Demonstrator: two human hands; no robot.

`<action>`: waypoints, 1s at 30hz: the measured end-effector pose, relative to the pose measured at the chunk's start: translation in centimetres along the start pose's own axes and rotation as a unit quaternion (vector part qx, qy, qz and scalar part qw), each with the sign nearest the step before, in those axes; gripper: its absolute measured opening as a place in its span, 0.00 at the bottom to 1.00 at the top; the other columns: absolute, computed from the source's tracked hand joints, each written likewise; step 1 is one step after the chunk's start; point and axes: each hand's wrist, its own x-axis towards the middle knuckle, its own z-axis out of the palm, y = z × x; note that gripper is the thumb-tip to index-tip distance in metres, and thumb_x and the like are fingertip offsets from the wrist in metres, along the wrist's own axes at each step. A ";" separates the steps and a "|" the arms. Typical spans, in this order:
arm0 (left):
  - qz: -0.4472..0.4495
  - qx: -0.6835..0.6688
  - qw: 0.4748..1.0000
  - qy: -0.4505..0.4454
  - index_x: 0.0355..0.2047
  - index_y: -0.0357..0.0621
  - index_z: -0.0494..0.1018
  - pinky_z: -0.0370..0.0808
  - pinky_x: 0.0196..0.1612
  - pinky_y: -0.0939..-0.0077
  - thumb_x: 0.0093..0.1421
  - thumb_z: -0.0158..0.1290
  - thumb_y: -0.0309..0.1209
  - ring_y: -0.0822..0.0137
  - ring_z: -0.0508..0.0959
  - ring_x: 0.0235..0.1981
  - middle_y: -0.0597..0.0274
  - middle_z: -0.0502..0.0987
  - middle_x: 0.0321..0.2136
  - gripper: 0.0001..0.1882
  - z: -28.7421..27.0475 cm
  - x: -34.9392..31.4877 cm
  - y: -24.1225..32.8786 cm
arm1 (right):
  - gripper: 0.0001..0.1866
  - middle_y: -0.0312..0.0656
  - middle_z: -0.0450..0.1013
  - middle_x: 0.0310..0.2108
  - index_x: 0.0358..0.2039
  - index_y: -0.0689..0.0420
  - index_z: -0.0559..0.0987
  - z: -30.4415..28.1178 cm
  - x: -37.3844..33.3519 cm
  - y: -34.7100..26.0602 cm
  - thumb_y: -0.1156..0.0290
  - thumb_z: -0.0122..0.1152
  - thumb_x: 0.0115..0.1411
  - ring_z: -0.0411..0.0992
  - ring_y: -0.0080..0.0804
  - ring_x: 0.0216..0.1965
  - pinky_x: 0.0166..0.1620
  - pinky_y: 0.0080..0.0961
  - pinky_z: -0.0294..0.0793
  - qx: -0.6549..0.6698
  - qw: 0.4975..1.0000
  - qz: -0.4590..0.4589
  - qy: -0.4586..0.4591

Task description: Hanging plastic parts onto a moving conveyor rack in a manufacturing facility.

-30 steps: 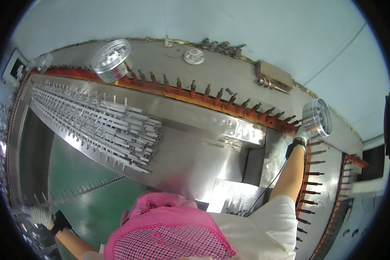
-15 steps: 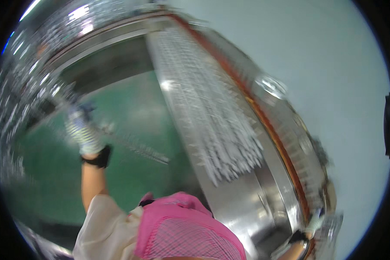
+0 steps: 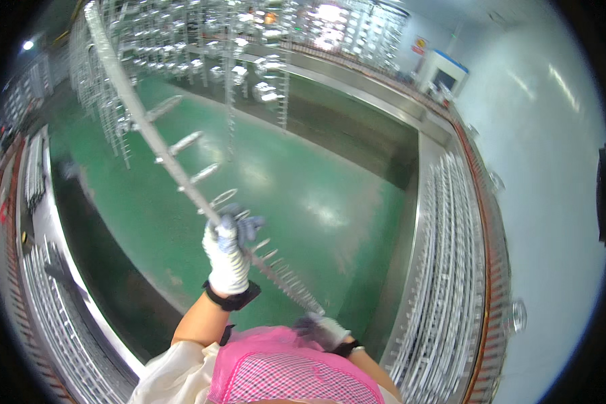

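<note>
A long metal rod with a row of short pegs [image 3: 151,138] slants across the view, from the upper left down toward my body. My left hand [image 3: 227,259], in a white glove with grey-blue fingers and a black wristband, is closed around the rod's middle. At its lower end, close to the pink checked apron [image 3: 296,374], my right hand [image 3: 326,331] wears a similar glove. Its fingers look curled at the rod's tip, though they are slightly blurred and partly hidden by the apron.
Peg racks with shiny metal parts [image 3: 266,91] hang ahead over the green floor [image 3: 303,202]. Bundled pegged rods [image 3: 444,256] lie on the metal ledge to the right. More rods [image 3: 57,303] lie along the left ledge. A rust-coloured rail [image 3: 481,222] borders the right wall.
The view has swung left, bringing the hanging racks ahead. My left hand and the rod are now nearer the middle. My right hand has come from the far right rail to the rod's lower end.
</note>
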 end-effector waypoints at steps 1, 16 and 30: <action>0.029 0.010 0.999 0.024 0.36 0.36 0.67 0.73 0.34 0.65 0.54 0.51 0.44 0.74 0.64 0.16 0.70 0.60 0.13 0.21 -0.7 1.1 2.0 | 0.27 0.52 0.63 0.47 0.48 0.66 0.62 1.6 2.4 -1.3 0.53 0.40 0.60 0.64 0.39 0.45 0.48 0.33 0.63 0.050 0.996 0.043 -0.063; 0.510 0.190 0.812 0.210 0.42 0.35 0.68 0.64 0.36 0.82 0.61 0.42 0.38 0.81 0.53 0.14 0.75 0.50 0.10 0.18 -3.5 -6.5 18.7 | 0.08 0.43 0.70 0.35 0.32 0.57 0.70 18.6 29.1 -6.6 0.68 0.41 0.60 0.69 0.33 0.39 0.46 0.35 0.68 0.127 0.847 0.344 -0.384; 0.632 0.113 0.351 0.681 0.48 0.45 0.63 0.63 0.53 0.63 0.55 0.46 0.50 0.62 0.67 0.47 0.58 0.66 0.48 0.26 -7.4 -39.5 14.0 | 0.07 0.40 0.68 0.31 0.36 0.56 0.71 51.3 11.5 16.2 0.74 0.48 0.56 0.67 0.31 0.33 0.43 0.33 0.69 -0.393 0.710 0.247 -0.531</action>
